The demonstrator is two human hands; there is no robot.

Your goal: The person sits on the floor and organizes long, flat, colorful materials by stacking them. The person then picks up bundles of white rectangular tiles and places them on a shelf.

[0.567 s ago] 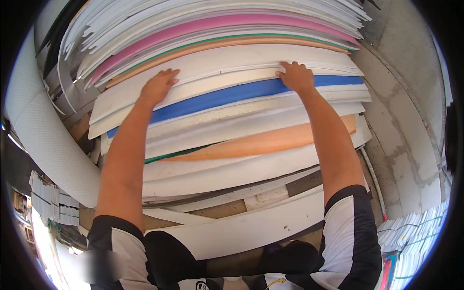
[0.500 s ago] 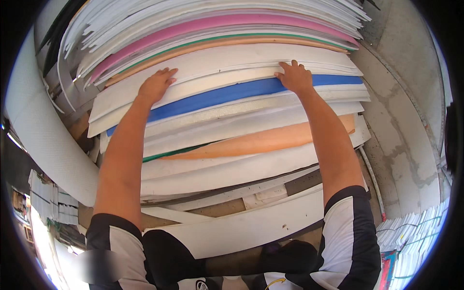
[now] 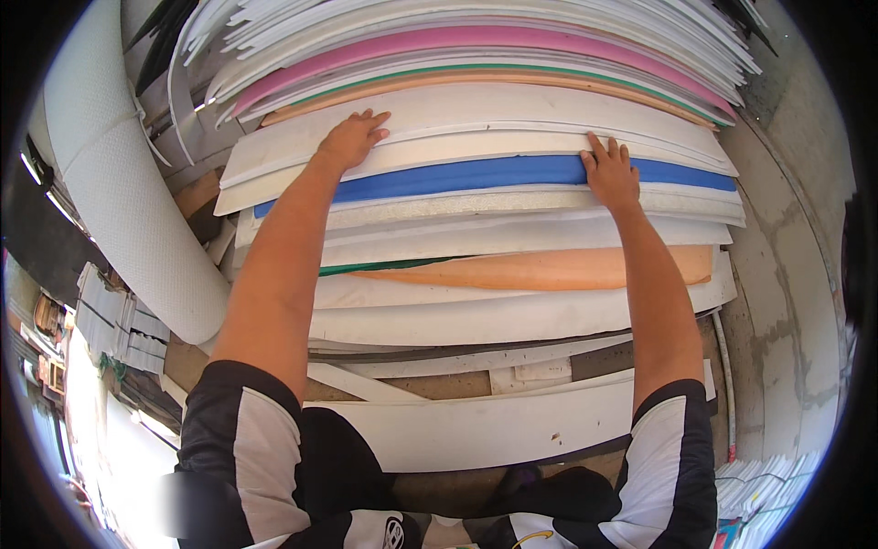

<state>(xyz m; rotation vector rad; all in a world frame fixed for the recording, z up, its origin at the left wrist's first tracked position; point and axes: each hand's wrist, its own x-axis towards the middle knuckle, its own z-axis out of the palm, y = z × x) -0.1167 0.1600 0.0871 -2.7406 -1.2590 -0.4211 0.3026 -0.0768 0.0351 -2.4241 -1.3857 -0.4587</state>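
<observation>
Both hands have crept a little since the earlier pictures: the left hand (image 3: 350, 139) sat with its fingertips on the edge of the white sheet (image 3: 512, 146) just above the blue one, and now reaches slightly further up onto the broad white sheet above, while the right hand (image 3: 610, 174) has slid down so that its palm covers the blue sheet (image 3: 457, 174) and only its fingers lie on the white one. Judging by that, the hands are feeling for a hold on one layer; nothing in the stack has lifted or shifted.

From the left: one big white textured roll (image 3: 119, 201) stands against the left edge of the stack. The left hand lies flat, fingers spread and extended, gripping nothing. The right hand is likewise flat, fingers straight and slightly apart, pressed on the sheets near the stack's right edge.

Coloured sheets that show: one pink (image 3: 439, 41), one blue, two orange (image 3: 567, 267), and two thin green edges. White sheets are too many and too overlapped to count surely.
</observation>
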